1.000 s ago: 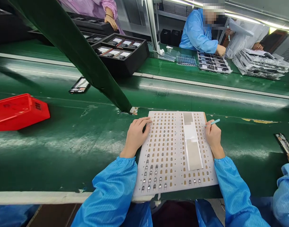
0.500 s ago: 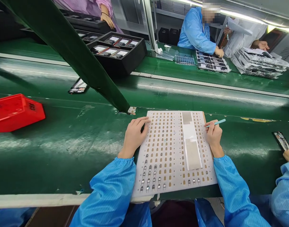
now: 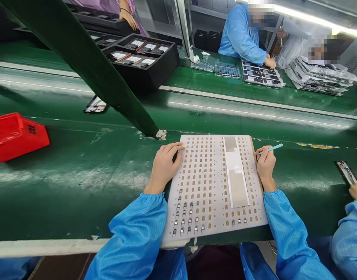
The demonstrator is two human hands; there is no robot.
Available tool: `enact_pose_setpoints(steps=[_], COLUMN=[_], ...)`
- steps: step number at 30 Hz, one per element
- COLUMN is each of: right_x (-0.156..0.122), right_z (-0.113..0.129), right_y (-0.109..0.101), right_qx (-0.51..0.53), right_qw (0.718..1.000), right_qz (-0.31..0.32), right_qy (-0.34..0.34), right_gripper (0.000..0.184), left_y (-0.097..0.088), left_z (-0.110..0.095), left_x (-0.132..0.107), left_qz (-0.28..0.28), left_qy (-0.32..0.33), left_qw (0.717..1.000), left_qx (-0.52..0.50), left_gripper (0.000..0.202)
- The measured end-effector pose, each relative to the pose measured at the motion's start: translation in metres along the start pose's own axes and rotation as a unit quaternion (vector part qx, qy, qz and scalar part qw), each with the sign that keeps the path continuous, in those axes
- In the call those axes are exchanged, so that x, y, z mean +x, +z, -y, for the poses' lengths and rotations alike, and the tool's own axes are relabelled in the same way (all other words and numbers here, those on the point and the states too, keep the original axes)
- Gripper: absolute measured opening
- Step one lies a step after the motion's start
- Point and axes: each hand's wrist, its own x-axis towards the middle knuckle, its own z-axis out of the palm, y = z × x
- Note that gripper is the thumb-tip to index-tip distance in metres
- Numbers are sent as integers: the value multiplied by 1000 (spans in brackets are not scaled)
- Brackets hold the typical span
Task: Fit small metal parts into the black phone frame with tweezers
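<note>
Left hand (image 3: 163, 168) flat, fingers spread on perforated board (image 3: 213, 186); right hand (image 3: 265, 165) pinching teal stylus (image 3: 271, 148) at board's far edge.

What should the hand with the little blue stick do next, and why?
Probably bring the teal tweezers in the right hand down to a small metal part near the white sheet's close edge: most slots look empty, and the left hand steadies the sheet.

Both arms reached forward in blue sleeves, wrists bare. The left hand (image 3: 163, 166) lay palm down, fingers (image 3: 175, 147) curled loosely and pointing right. The right hand (image 3: 265, 165) was closed in a pinch, knuckles up, with its fingers (image 3: 264, 151) bunched together.
</note>
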Motion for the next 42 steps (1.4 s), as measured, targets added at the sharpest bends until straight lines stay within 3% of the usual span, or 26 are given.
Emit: enact_pose_setpoints(steps=[15, 23, 42], right_x=[-2, -2, -1], right_z=[-4, -5, -7], right_y=[4, 0, 1], right_qx=[11, -9, -28], right_qw=[998, 1000, 999], right_qz=[55, 7, 35], right_qy=[-2, 23, 27], right_gripper=[46, 47, 44], left_y=[0, -2, -3], left_z=[1, 0, -4], left_x=[0, -1, -1], left_qz=[-10, -2, 4], left_qy=[6, 3, -5], left_qw=[1000, 1000, 1000], left_qx=[11, 11, 14], left_gripper=[31, 31, 30])
